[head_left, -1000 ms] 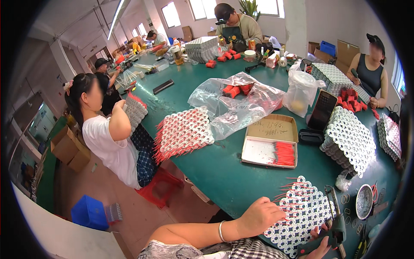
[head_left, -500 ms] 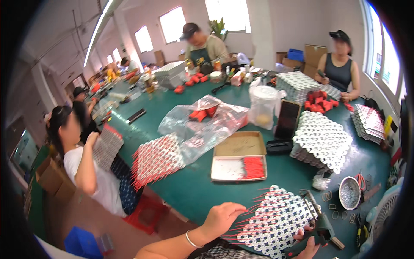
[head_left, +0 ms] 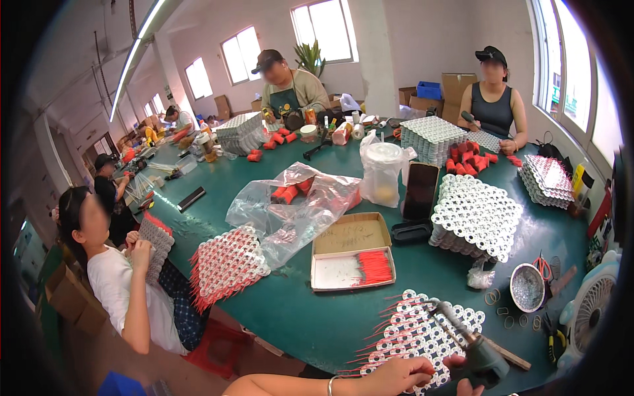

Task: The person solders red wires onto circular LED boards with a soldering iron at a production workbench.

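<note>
In front of me lies a panel of joined round white circuit boards (head_left: 411, 328), with thin red wires (head_left: 378, 336) sticking out along its left side. My left hand (head_left: 400, 375), with a bracelet at the wrist, is over the panel's near edge. Its fingertips are pinched together; what they hold, if anything, is too small to name. My right hand (head_left: 460, 377) is wrapped round a dark green soldering gun (head_left: 485, 360), partly cut off by the lower edge. The gun's metal barrel slants up and left, its bent tip over the panel's upper part.
Beyond the panel, an open cardboard box (head_left: 353, 282) holds red wires. Stacked white panels (head_left: 474, 214), a phone (head_left: 420, 191) and a plastic bag (head_left: 297, 218) lie farther off. A metal bowl (head_left: 528, 288), pliers (head_left: 553, 336) and a fan (head_left: 592, 310) are at right. Co-workers sit around the table.
My left hand has moved right and nearer, from beside the wires toward my right hand, its stretched fingers now pinched. The soldering gun's tip has swung left over the panel. The view has shifted.
</note>
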Demonstrator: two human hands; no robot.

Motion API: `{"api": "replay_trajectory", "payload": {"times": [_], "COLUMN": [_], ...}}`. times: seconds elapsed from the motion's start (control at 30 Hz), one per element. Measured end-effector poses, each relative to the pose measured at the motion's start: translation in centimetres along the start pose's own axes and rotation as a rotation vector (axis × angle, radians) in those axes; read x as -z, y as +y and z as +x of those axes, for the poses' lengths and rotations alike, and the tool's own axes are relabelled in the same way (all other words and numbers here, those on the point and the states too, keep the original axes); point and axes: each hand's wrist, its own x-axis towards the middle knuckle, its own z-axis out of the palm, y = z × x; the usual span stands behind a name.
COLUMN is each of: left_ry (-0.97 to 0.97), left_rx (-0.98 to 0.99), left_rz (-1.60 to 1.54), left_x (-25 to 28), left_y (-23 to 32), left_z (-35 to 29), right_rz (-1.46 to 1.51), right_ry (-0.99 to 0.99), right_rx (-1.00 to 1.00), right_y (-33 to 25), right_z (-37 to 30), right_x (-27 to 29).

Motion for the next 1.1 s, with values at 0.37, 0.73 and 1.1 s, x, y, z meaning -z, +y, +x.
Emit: {"api": "replay_trajectory", "payload": {"times": [0.37,0.73,1.1], "left_ry": [-0.093,-0.043,-0.112], "left_rx": [-0.013,0.102,0.099], "left_rz": [-0.089,-0.318,-0.47], "left_x": [-0.9,-1.8,-1.9], "left_y": [-2.8,-2.5,-2.4], "left_z": [-1.0,-1.5,-1.3], "right_rz": [0.02,0.066,0.09], "right_ry": [-0.009,-0.018,-0.025], "right_rx": [-0.002,-0.014,-0.046], "right_y": [0.1,0.8,1.1], "right_z": [-1.2,-1.7,-1.7], "right_x": [-0.2,0.1,0.0]}}
